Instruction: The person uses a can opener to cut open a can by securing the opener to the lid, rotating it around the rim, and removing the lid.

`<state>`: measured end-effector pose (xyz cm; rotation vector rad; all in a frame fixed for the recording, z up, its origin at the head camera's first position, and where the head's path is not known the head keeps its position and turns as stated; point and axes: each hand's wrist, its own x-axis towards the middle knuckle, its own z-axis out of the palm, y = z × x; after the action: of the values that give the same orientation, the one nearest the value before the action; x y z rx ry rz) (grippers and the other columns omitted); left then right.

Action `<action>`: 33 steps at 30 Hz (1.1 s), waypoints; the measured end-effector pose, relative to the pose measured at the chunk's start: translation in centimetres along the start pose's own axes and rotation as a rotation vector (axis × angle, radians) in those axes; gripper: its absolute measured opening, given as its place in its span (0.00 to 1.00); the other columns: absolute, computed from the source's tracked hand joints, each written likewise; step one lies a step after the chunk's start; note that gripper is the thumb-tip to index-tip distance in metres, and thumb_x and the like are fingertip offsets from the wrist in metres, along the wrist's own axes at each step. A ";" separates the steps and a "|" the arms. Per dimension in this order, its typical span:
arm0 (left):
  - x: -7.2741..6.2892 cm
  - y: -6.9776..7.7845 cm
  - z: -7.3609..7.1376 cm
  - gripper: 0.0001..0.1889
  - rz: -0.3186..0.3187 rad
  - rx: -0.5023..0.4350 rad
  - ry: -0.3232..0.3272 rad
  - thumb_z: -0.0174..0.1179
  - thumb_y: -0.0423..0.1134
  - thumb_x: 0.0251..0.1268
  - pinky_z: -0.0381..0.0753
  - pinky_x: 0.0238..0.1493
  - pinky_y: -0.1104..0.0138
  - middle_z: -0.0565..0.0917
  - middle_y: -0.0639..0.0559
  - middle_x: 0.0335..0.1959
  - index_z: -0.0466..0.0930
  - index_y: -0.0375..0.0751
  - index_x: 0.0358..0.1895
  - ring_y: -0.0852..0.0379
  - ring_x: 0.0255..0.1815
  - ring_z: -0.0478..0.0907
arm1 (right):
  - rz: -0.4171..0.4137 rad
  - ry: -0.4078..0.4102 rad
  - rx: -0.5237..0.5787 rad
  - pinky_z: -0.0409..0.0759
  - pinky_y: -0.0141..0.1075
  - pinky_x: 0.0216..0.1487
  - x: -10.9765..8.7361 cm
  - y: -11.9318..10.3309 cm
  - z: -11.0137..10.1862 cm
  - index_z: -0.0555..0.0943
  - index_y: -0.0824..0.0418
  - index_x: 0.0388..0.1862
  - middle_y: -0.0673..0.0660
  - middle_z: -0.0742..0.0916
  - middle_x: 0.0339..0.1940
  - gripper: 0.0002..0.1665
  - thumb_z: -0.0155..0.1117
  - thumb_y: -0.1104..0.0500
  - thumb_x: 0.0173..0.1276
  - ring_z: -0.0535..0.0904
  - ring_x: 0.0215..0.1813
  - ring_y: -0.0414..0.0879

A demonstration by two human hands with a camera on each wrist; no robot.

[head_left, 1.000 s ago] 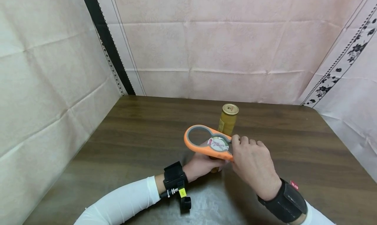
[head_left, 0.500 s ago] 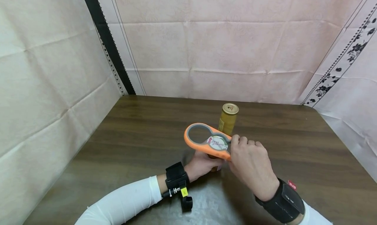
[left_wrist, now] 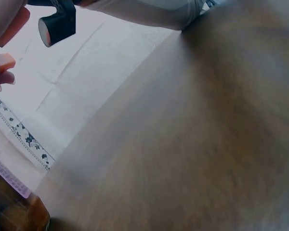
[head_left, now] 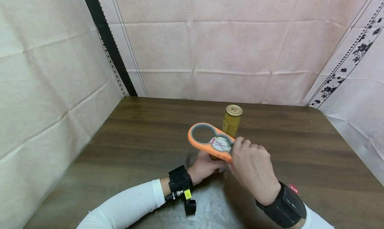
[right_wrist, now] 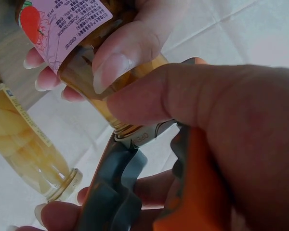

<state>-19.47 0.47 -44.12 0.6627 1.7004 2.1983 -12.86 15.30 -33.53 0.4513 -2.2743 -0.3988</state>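
An orange jar opener with grey toothed lining lies over the lid of a glass jar. The lid's white printed top shows through the opener's smaller opening. My left hand is wrapped round the jar's body, its thumb across the glass in the right wrist view. With curled fingers my right hand grips the opener's handle, hiding that end in the head view. The jar has a pink label and dark contents; the right wrist view shows it tilted. In the left wrist view only a corner of the jar appears.
A second jar, yellow with a gold lid, stands upright just behind the opener; pale yellow pieces fill it in the right wrist view. The brown wood-grain table meets cloth-covered walls at the back and sides.
My right hand has shifted a little to the left. The opener's free end has risen slightly, so it slants more steeply. My left hand still holds the jar.
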 end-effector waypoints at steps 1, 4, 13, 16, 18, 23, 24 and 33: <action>0.0 0.0 0.0 0.17 -0.006 -0.003 0.003 0.63 0.24 0.60 0.72 0.25 0.69 0.78 0.58 0.24 0.77 0.28 0.54 0.55 0.20 0.69 | 0.001 -0.007 -0.002 0.61 0.34 0.15 0.0 0.0 0.0 0.69 0.63 0.20 0.53 0.71 0.12 0.27 0.77 0.49 0.39 0.71 0.13 0.48; 0.0 0.2 0.0 0.18 -0.022 -0.014 0.011 0.63 0.24 0.60 0.72 0.25 0.68 0.77 0.57 0.24 0.77 0.32 0.55 0.55 0.20 0.69 | 0.004 -0.026 -0.004 0.62 0.35 0.15 0.1 0.0 0.0 0.70 0.63 0.21 0.54 0.72 0.12 0.28 0.78 0.47 0.39 0.71 0.13 0.48; 0.1 0.2 0.1 0.20 -0.037 -0.047 0.024 0.65 0.26 0.63 0.72 0.27 0.69 0.78 0.56 0.29 0.76 0.37 0.58 0.55 0.22 0.70 | -0.002 -0.061 -0.016 0.62 0.34 0.15 0.3 0.2 0.0 0.70 0.63 0.22 0.54 0.72 0.12 0.30 0.79 0.44 0.41 0.71 0.13 0.47; 0.1 0.1 0.0 0.20 -0.043 -0.047 0.026 0.65 0.26 0.63 0.72 0.27 0.69 0.78 0.56 0.30 0.76 0.37 0.59 0.56 0.23 0.70 | 0.001 -0.071 -0.016 0.62 0.34 0.15 0.3 0.2 -0.1 0.70 0.63 0.22 0.54 0.72 0.13 0.31 0.79 0.44 0.41 0.71 0.13 0.47; 0.1 0.1 0.1 0.20 -0.042 -0.042 0.029 0.65 0.26 0.63 0.72 0.27 0.69 0.78 0.56 0.30 0.77 0.37 0.58 0.56 0.23 0.70 | 0.000 -0.074 -0.021 0.61 0.34 0.15 0.3 0.2 -0.1 0.70 0.63 0.22 0.54 0.72 0.13 0.31 0.79 0.44 0.41 0.71 0.13 0.47; -0.1 0.0 0.2 0.21 -0.010 -0.034 0.042 0.64 0.24 0.61 0.72 0.26 0.69 0.79 0.56 0.31 0.76 0.35 0.58 0.56 0.22 0.70 | -0.001 -0.062 -0.029 0.60 0.33 0.15 0.2 0.1 -0.1 0.70 0.63 0.21 0.54 0.72 0.12 0.31 0.79 0.44 0.40 0.71 0.13 0.47; -0.1 0.0 0.2 0.21 -0.003 -0.033 0.045 0.64 0.24 0.61 0.72 0.26 0.69 0.79 0.55 0.32 0.76 0.35 0.58 0.56 0.22 0.70 | -0.001 -0.060 -0.029 0.60 0.33 0.15 0.2 0.1 -0.1 0.70 0.63 0.21 0.54 0.71 0.12 0.31 0.79 0.44 0.40 0.71 0.13 0.47; -0.1 -0.2 0.2 0.23 0.030 -0.023 0.051 0.65 0.24 0.60 0.74 0.26 0.69 0.81 0.54 0.38 0.75 0.36 0.59 0.56 0.23 0.71 | 0.006 -0.024 -0.057 0.65 0.37 0.14 0.3 -0.4 0.0 0.68 0.62 0.19 0.54 0.71 0.12 0.30 0.78 0.45 0.39 0.71 0.12 0.48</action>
<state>-19.28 0.61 -44.25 0.6363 1.6973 2.2704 -12.94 14.80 -33.49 0.4129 -2.2812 -0.4668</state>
